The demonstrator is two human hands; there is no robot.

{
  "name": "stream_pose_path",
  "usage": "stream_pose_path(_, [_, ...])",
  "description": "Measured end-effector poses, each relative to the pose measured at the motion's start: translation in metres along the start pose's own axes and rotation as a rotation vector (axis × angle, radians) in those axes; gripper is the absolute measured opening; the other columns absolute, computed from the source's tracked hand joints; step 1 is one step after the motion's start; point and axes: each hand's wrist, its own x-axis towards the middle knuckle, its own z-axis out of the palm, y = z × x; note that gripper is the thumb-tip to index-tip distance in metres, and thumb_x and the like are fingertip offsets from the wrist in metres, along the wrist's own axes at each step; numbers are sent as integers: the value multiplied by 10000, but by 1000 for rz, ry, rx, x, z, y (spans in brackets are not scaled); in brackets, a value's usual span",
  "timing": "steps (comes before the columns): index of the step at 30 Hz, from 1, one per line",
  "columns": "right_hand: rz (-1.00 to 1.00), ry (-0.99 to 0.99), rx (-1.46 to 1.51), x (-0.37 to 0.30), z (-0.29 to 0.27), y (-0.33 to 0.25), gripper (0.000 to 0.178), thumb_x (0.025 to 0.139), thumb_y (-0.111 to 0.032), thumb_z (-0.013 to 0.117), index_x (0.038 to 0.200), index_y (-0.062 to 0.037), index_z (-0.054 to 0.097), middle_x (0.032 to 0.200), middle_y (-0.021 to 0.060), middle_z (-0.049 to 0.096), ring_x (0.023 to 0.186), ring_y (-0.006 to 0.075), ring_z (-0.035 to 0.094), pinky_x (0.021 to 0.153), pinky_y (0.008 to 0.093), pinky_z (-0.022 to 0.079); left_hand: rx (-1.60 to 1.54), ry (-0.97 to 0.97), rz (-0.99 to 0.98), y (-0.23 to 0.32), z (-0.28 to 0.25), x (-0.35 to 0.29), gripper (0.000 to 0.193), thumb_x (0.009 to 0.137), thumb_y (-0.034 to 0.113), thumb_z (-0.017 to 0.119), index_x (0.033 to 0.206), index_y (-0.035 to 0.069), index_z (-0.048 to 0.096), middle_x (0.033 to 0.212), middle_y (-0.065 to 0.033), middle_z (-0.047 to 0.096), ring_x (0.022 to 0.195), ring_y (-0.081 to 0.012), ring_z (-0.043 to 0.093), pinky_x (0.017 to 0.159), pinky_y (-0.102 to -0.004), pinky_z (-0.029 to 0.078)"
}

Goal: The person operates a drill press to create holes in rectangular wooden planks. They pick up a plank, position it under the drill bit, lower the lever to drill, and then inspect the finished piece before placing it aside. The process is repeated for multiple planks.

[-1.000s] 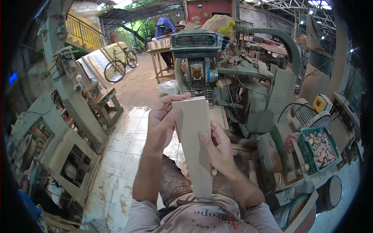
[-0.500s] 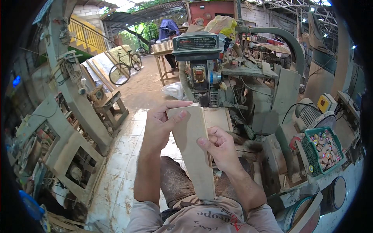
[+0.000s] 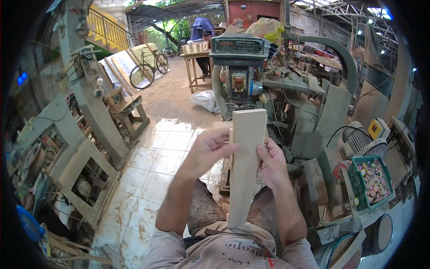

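A pale wooden board stands nearly upright in front of a seated person's chest, its lower end near the shirt and its top edge level with the base of a drill press; the left hand is clamped on the board's left edge, thumb laid across its face and fingers curled behind; the right hand grips the right edge a little lower, fingers pressed along the side; the two hands sit apart, with the board's width between them. Beyond the board, a green bench drill press stands on a cluttered counter, with a curved green machine guard just to its right. At the person's right, a green plastic basket holds small round wooden pieces beside a grey electric motor. The wet tiled floor spreads to the left, past grey machine stands; a white bag lies on the floor near the drill press. Farther back, a bicycle leans near stacked panels, and another person in blue works at a wooden table.
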Motion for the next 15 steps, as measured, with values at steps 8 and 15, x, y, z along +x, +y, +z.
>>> stream_pose_path(8, [-63,-12,-132,2,-8,-10,412,881,-217,659,1193,-1,498,1098,78,610,988,124,590,856,279,483,152,119,54,-7,36,-1,344,882,4,595,1215,-66,543,1098,-117,642,975,-129,604,864,-267,502])
stream_pose_path(15, [-111,-21,-117,0,-8,-5,439,872,-226,670,1198,9,494,1106,90,606,992,131,587,866,286,478,235,152,104,-5,42,-6,336,881,15,601,1206,-59,559,1070,-128,656,951,-121,610,849,-266,510])
